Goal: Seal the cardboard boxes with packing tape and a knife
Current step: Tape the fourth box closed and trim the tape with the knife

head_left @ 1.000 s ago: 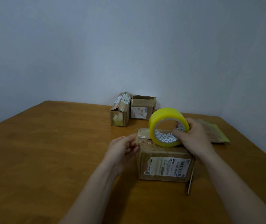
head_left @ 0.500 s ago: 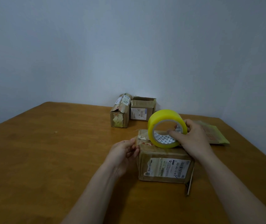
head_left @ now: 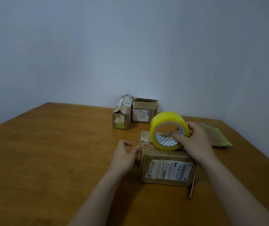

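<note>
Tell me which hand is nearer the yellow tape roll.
Right. The right hand grips the tape roll on the near box; the left hand is lower left of it, beside the box.

L hand open, fingers relaxed — R hand grips tape roll.

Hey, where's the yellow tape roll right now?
In the head view, the tape roll stands on edge on the nearest box, right of centre, gripped by the right hand.
</note>
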